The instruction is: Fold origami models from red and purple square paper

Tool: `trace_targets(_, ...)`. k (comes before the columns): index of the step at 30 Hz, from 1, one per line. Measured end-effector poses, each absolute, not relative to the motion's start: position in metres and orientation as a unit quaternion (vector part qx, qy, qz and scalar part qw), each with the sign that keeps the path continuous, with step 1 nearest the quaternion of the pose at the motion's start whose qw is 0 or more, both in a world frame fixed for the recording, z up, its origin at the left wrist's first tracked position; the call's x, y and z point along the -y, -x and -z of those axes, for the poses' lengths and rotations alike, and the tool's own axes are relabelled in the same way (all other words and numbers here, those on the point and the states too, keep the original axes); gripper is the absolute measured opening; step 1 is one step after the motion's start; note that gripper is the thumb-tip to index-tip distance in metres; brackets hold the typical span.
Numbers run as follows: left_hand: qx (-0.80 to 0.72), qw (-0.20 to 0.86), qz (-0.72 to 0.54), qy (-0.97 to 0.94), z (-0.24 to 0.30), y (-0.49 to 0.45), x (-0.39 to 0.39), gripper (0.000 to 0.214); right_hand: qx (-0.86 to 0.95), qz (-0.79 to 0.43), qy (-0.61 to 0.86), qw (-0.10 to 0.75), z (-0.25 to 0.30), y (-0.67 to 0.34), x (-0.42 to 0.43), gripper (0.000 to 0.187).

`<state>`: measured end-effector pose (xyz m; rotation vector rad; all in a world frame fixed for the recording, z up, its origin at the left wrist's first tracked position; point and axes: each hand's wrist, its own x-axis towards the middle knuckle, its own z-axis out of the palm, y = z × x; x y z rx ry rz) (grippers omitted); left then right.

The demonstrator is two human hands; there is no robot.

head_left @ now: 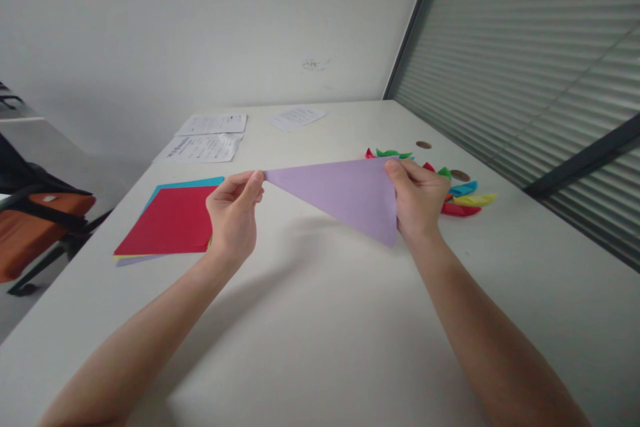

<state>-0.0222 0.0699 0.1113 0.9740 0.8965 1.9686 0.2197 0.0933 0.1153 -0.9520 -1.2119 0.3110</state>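
A sheet of purple paper (345, 197), folded into a triangle, is stretched between my hands above the white table (310, 360). My left hand (234, 213) pinches its narrow left tip between thumb and finger. At the right end, my right hand (417, 193) grips the upper corner, thumb in front and fingers behind the paper. The triangle's lower corner hangs down beside my right hand. Left of my left hand lies a stack of coloured paper (165, 223), red on top, with blue, yellow and purple edges showing.
Several small folded paper pieces (463, 200) in red, yellow, blue and green lie behind and right of my right hand. Printed sheets (205, 145) lie at the back left. Blinds (525, 47) line the right side. An orange chair (40, 227) stands at the left.
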Motion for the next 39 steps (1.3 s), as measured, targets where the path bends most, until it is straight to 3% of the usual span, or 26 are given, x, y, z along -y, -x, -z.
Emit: trace_targets(39, -0.376, 0.327, -0.754, -0.428, -0.106, 0.027, -0.074, 0.018, 0.524, -0.184, 0.432, 0.711, -0.107, -0.228, -0.103, 0.021)
